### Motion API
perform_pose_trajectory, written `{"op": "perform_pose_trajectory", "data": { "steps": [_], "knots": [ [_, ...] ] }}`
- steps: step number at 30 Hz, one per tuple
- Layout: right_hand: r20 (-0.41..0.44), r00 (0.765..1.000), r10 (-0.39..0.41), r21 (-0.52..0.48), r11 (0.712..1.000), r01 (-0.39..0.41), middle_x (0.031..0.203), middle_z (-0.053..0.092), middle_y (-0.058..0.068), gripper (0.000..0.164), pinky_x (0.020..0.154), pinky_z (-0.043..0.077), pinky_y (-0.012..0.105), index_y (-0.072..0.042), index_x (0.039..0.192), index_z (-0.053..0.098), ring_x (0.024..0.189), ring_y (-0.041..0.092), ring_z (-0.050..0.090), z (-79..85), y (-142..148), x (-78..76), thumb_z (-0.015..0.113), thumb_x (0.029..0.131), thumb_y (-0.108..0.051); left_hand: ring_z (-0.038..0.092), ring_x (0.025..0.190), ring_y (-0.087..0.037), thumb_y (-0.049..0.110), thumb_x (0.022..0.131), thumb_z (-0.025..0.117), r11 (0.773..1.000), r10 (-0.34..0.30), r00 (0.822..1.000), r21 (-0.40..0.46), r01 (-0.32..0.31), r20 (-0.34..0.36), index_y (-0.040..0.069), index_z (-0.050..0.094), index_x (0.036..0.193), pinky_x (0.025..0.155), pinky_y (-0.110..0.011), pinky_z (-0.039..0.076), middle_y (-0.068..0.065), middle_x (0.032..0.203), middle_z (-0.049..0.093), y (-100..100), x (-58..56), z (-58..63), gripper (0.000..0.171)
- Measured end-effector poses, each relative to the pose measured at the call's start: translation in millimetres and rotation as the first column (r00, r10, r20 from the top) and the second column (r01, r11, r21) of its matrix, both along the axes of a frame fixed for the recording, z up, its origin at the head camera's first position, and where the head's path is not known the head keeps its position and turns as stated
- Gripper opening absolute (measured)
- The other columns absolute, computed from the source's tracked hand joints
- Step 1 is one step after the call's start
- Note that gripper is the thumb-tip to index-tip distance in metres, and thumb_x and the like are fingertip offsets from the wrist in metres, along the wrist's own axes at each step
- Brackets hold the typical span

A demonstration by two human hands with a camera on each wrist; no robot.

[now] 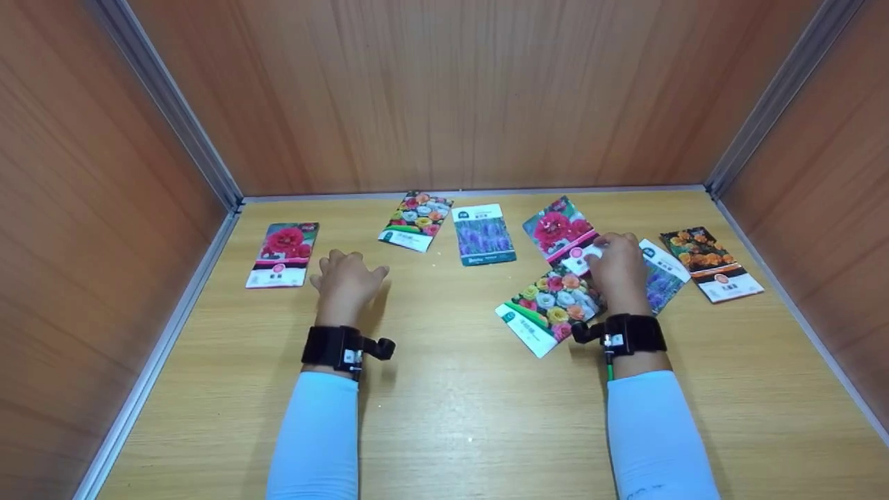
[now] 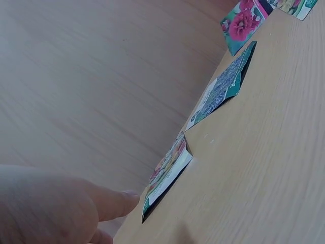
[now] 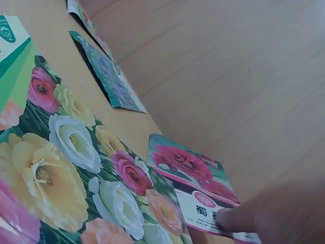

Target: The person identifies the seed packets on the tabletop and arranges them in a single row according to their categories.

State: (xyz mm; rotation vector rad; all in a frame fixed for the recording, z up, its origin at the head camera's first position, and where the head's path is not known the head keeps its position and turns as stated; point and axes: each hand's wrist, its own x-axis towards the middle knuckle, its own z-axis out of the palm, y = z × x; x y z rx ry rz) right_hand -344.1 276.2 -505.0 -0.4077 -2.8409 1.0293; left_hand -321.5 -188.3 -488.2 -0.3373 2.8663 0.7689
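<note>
My left hand (image 1: 347, 281) hovers with spread fingers over the table, holding nothing. To its left lies a pink-flower seed packet (image 1: 281, 253). Beyond its thumb is a mixed-flower seed packet (image 1: 417, 221), also seen in the left wrist view. My right hand (image 1: 619, 267) pinches the white end of another pink-flower seed packet (image 1: 555, 229); in the right wrist view its thumb (image 3: 236, 218) lies on that packet's printed label, the other fingers hidden. A second mixed-flower packet (image 1: 549, 309) lies just nearer, its corner close under the pinched packet. A purple-flower packet (image 1: 663, 278) is partly covered by the right hand.
Another purple-flower packet (image 1: 484, 236) lies at the back middle of the wooden table (image 1: 444, 417). An orange-flower packet (image 1: 712, 264) lies at the far right, beside the partly covered one. Wood-grain panels (image 1: 444, 97) with metal edging enclose the back and both sides.
</note>
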Motion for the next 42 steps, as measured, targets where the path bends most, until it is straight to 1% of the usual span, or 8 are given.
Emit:
{"op": "perform_pose_trajectory", "data": {
  "steps": [4, 8, 11, 20, 23, 27, 35, 42],
  "knots": [
    [-0.036, 0.999, -0.027, -0.147, 0.989, 0.021, 0.162, 0.054, 0.022, 0.034, 0.109, 0.063, 0.054, -0.004, 0.145, 0.073, 0.136, 0.042, 0.066, 4.6, 0.4, -2.7, 0.067, 0.114, -0.014, 0.039, 0.147, -0.046, 0.057, 0.112, 0.063, 1.000, -0.009, 1.000, 0.004, 0.009, 0.005, -0.002, 0.052, 0.166, 0.123, -0.069, 0.033, -0.030, 0.163, 0.046, 0.3, -0.5, 2.8, 0.080],
    [-0.102, 0.993, -0.053, -0.184, 0.982, 0.033, 0.164, 0.058, 0.020, 0.031, 0.122, 0.056, 0.053, -0.003, 0.140, 0.078, 0.151, 0.042, 0.059, 7.5, -1.1, -5.9, 0.068, 0.113, -0.014, 0.041, 0.146, -0.046, 0.056, 0.112, 0.064, 1.000, -0.018, 1.000, 0.004, 0.018, -0.021, 0.000, 0.051, 0.167, 0.122, -0.069, 0.034, -0.029, 0.162, 0.047, -1.2, 0.2, 5.9, 0.080],
    [-0.150, 0.985, -0.084, -0.224, 0.973, 0.049, 0.160, 0.061, 0.018, 0.030, 0.122, 0.057, 0.050, -0.004, 0.139, 0.079, 0.151, 0.039, 0.061, 9.4, -3.0, -6.9, 0.069, 0.113, -0.014, 0.041, 0.144, -0.045, 0.056, 0.111, 0.065, 1.000, -0.021, 0.998, 0.012, 0.022, -0.054, 0.001, 0.053, 0.167, 0.120, -0.069, 0.035, -0.028, 0.161, 0.048, 0.2, 0.6, 7.8, 0.079],
    [-0.332, 0.931, -0.149, -0.362, 0.932, 0.020, 0.131, 0.069, 0.014, 0.026, 0.084, 0.060, 0.016, -0.002, 0.131, 0.083, 0.114, 0.021, 0.068, 19.3, -18.5, -3.7, 0.077, 0.108, -0.011, 0.047, 0.150, -0.043, 0.055, 0.111, 0.068, 0.996, -0.040, 0.992, 0.070, 0.048, -0.118, 0.005, 0.055, 0.166, 0.124, -0.069, 0.033, -0.024, 0.162, 0.053, 10.5, 2.8, 20.1, 0.076],
    [-0.342, 0.931, -0.124, -0.404, 0.914, -0.026, 0.129, 0.069, 0.012, 0.025, 0.082, 0.062, 0.014, -0.002, 0.129, 0.084, 0.107, 0.014, 0.068, 19.8, -31.7, -4.2, 0.078, 0.107, -0.010, 0.052, 0.151, -0.041, 0.052, 0.112, 0.068, 0.991, -0.034, 0.993, 0.127, 0.048, -0.112, 0.006, 0.056, 0.166, 0.127, -0.066, 0.033, -0.020, 0.161, 0.056, 14.4, 3.6, 25.7, 0.072],
    [-0.326, 0.943, -0.063, -0.465, 0.880, -0.102, 0.131, 0.068, 0.014, 0.026, 0.084, 0.067, 0.020, 0.002, 0.130, 0.082, 0.098, 0.012, 0.072, 19.5, -50.9, -3.8, 0.079, 0.106, -0.008, 0.057, 0.149, -0.038, 0.049, 0.114, 0.067, 0.972, -0.051, 0.996, 0.223, 0.067, -0.075, 0.009, 0.057, 0.166, 0.128, -0.061, 0.037, -0.015, 0.161, 0.061, 22.0, 2.3, 28.8, 0.066],
    [-0.204, 0.979, 0.014, -0.523, 0.843, -0.122, 0.137, 0.066, 0.011, 0.028, 0.092, 0.070, 0.032, -0.004, 0.136, 0.081, 0.102, 0.022, 0.079, 26.5, -85.6, 1.7, 0.077, 0.109, -0.009, 0.059, 0.151, -0.030, 0.043, 0.120, 0.058, 0.925, -0.128, 0.990, 0.368, 0.096, 0.061, 0.015, 0.060, 0.166, 0.128, -0.053, 0.050, -0.009, 0.164, 0.063, 37.9, -3.0, 19.1, 0.054],
    [-0.144, 0.976, 0.161, -0.530, 0.821, -0.214, 0.141, 0.063, 0.009, 0.035, 0.091, 0.068, 0.025, -0.008, 0.140, 0.079, 0.112, 0.022, 0.074, 31.0, -119.9, 13.3, 0.080, 0.105, -0.005, 0.066, 0.142, -0.032, 0.040, 0.122, 0.054, 0.905, -0.165, 0.986, 0.398, 0.151, 0.002, 0.009, 0.064, 0.159, 0.122, -0.051, 0.054, -0.014, 0.158, 0.069, 58.4, -1.9, 11.7, 0.050]
  ]
}}
